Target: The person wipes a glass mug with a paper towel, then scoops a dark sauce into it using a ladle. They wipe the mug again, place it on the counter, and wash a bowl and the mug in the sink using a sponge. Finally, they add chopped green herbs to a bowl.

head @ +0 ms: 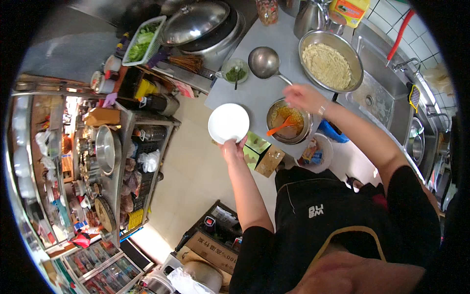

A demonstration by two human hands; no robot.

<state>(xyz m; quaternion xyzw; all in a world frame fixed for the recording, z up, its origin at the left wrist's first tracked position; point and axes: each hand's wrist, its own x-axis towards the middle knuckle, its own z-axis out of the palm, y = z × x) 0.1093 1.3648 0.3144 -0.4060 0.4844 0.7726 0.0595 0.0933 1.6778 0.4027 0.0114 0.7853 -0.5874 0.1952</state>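
Note:
My left hand (234,150) grips the near rim of a round white bowl (228,123), held out over the table's left edge. Over the grey table, my right hand (306,98) is slightly blurred, with its fingers partly curled. A metal ladle (264,62) lies with its bowl beyond that hand; its handle runs beneath the hand, and whether the fingers grip it is unclear. Just below the same hand, a steel bowl (272,114) holds a yellowish mixture with an orange spoon (281,126) in it. Behind stands a large steel basin (356,79) of pale noodle-like strips.
A glass cup (223,73) of green paste with a spoon stands left of the ladle. Beyond it are a lidded wok (198,22) and a basket of greens (145,40). The sink (371,88) is at right; a waste bin (326,161) sits below the table. Shelving (143,147) lines the left.

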